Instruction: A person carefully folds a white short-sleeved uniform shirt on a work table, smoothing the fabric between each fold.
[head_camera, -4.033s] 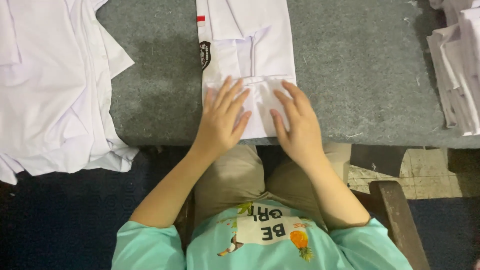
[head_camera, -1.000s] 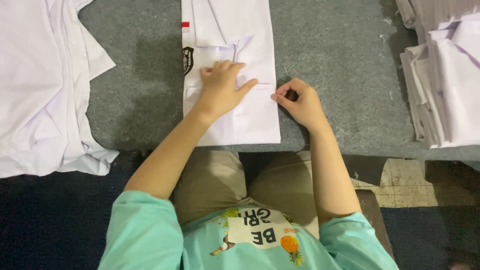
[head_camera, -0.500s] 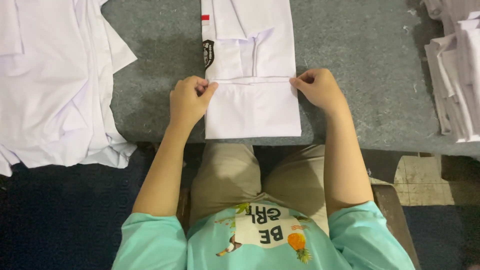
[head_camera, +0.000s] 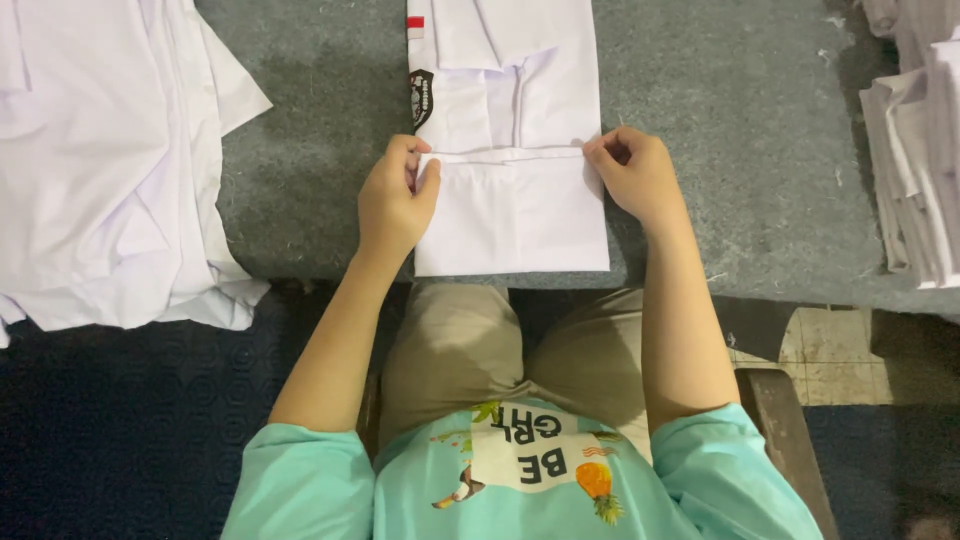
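A grey felt surface (head_camera: 750, 120) is spanning the view; dark patterned floor (head_camera: 120, 420) is lying below, pale tiles (head_camera: 830, 350) showing at right.

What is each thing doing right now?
Shirt: flat on the table, bottom part folded up.
Left hand: pinching the fold's left end.
Right hand: pinching the fold's right end.
Left pile: loose, rumpled.
Right stack: folded, stacked.
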